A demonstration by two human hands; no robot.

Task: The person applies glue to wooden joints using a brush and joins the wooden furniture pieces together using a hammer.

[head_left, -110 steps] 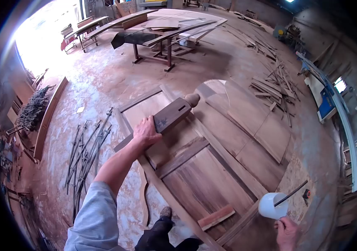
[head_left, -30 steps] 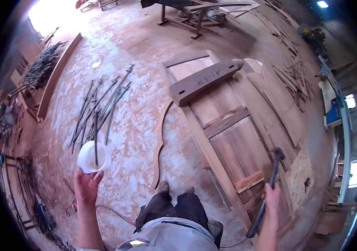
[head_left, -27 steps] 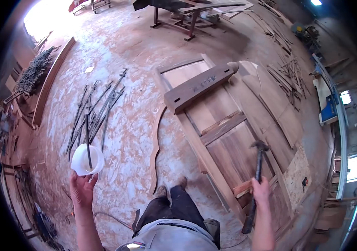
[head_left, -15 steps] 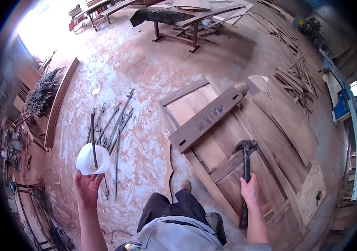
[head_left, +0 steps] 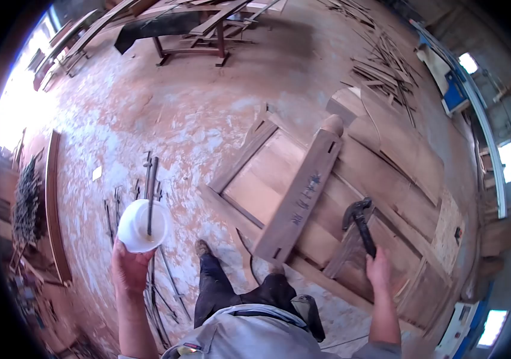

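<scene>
On the left, a white plastic cup (head_left: 132, 230) with a dark stick (head_left: 151, 191) standing in it is held by my left hand (head_left: 131, 266), fingers around its lower side. Over the wooden panels, my right hand (head_left: 379, 269) grips the handle of a black claw hammer (head_left: 361, 224), head pointing forward. Between the hands lies a thick wooden post (head_left: 303, 200) with dark writing, slots and a rounded end. It rests across a framed panel door (head_left: 237, 170).
Metal clamps (head_left: 155, 299) lie on the floor beneath the cup. A workbench (head_left: 192, 51) carrying boards stands ahead. Scrap wood strips (head_left: 381, 75) are piled at the upper right. Curved panels (head_left: 396, 146) lie right of the post. A long board (head_left: 58, 209) is at the left.
Since the first frame, my left hand has left the post and now holds the cup, which was by my right hand. My right hand has a hammer. The view has turned.
</scene>
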